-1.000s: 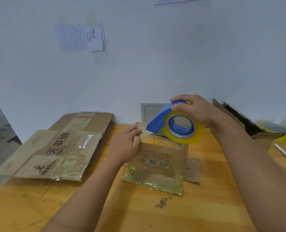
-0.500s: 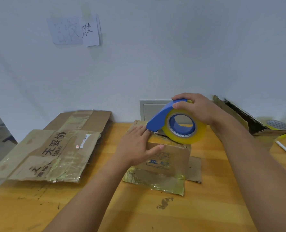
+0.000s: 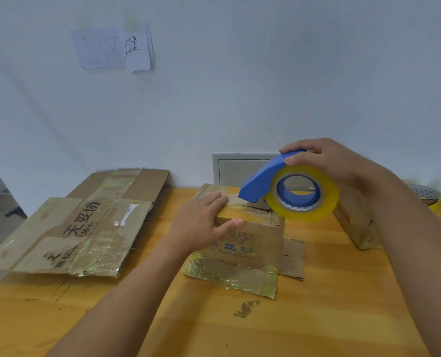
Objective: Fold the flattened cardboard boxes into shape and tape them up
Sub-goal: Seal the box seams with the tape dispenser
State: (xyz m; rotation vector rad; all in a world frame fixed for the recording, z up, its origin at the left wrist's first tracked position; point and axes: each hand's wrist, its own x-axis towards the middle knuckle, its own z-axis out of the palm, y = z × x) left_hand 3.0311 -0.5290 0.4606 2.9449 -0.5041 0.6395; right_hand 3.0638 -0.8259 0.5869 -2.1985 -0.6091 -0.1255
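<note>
Left hand (image 3: 202, 222) flat, palm down on the box (image 3: 247, 235) top's left end, fingers together, thumb spread down over the front face. Right hand (image 3: 325, 161) raised above the box's right end, fingers curled over the tape dispenser (image 3: 289, 188), gripping it. Both forearms bare.

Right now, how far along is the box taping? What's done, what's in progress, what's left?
Done: the small box stands folded on the table, with tape on its lower flap. In hand: the left hand presses the top flaps flat while the right hand holds the tape dispenser at the top seam; whether tape is sticking yet is unclear. Left: at least the flattened boxes stacked on the left.
</note>
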